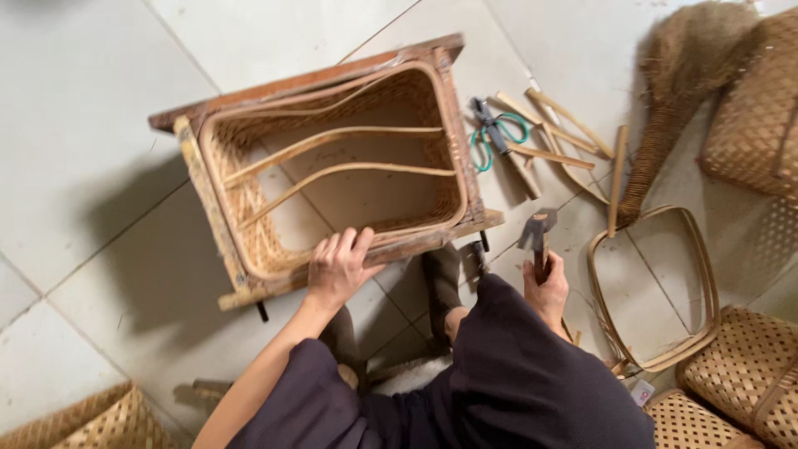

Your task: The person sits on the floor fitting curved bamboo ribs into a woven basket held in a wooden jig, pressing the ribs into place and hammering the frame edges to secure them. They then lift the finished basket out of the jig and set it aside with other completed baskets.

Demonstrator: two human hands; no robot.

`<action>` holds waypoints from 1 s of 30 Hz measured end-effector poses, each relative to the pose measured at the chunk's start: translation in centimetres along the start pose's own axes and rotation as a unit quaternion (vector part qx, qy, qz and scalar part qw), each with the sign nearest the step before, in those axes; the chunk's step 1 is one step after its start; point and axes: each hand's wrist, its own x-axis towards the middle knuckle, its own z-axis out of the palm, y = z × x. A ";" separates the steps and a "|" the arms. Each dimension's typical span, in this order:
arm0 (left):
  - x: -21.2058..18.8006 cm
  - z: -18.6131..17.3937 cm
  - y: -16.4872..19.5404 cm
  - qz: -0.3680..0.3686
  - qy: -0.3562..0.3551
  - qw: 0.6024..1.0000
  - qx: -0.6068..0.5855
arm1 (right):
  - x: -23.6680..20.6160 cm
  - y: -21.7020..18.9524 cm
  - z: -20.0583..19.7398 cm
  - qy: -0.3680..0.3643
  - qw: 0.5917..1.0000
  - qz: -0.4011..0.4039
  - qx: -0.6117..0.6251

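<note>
basket (pixel 332 166) under left hand (pixel 337 268), hammer (pixel 536 237) in right hand (pixel 547 291)

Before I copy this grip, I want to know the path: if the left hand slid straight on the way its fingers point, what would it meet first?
The left hand rests on the basket rim; beyond its fingers comes the open inside, then probably the lower curved bamboo strip, though depth is unclear.

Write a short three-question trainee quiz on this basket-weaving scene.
1. True or false: the right hand grips a small metal-headed hammer.
2. Where does the left hand rest?
A. on the near rim of the woven bamboo basket in its wooden frame
B. on the brown fibre broom
3. Which tool lies beyond the frame's right side?

Key: 1 true; 2 A; 3 the green-handled scissors.
</note>
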 end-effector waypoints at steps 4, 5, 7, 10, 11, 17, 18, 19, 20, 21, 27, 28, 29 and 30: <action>-0.5 -0.3 1.0 -0.012 -0.031 0.999 -0.015 | -0.2 3.0 0.6 0.030 0.998 0.047 -0.039; -0.6 -0.4 1.3 -0.018 -0.042 0.999 -0.019 | -0.1 3.5 0.7 0.025 0.998 0.035 -0.043; -0.7 -0.5 1.9 -0.023 -0.043 0.999 -0.021 | 0.3 4.1 0.6 0.009 0.999 0.013 -0.050; -0.7 -0.3 2.6 -0.008 -0.004 1.000 -0.019 | 4.9 3.3 0.6 0.042 0.993 -0.095 -0.050; -0.6 -0.2 2.8 0.000 0.014 1.000 -0.020 | 7.3 2.7 0.5 0.050 0.995 -0.091 -0.012; 0.0 -0.2 2.9 0.023 0.038 0.999 -0.026 | 23.0 -3.7 1.4 0.028 0.832 0.261 0.488; 0.1 -0.2 2.7 0.024 0.026 0.999 -0.023 | 24.1 -4.5 1.6 0.022 0.836 0.275 0.474; 0.2 -0.1 2.6 0.025 0.013 0.999 -0.021 | 24.6 -5.1 1.9 0.017 0.840 0.291 0.459; 0.2 -0.1 2.5 0.026 0.000 0.999 -0.019 | 25.0 -5.4 2.0 0.036 0.836 0.309 0.451; 0.2 -0.1 2.4 0.030 -0.002 0.999 -0.017 | 24.8 -5.6 2.0 0.056 0.833 0.326 0.444; 0.0 0.1 1.9 0.047 0.005 0.999 -0.027 | 25.4 -3.9 -1.7 0.208 0.827 0.210 0.478; 0.0 0.1 1.8 0.050 0.009 0.998 -0.028 | 26.1 -3.4 -3.0 0.232 0.831 0.177 0.474; 0.0 0.2 1.8 0.052 0.013 0.998 -0.030 | 27.2 -3.2 -3.9 0.245 0.859 0.051 0.447; -0.1 0.2 1.7 0.052 0.014 0.998 -0.032 | 28.5 -3.2 -5.2 0.251 0.872 -0.076 0.413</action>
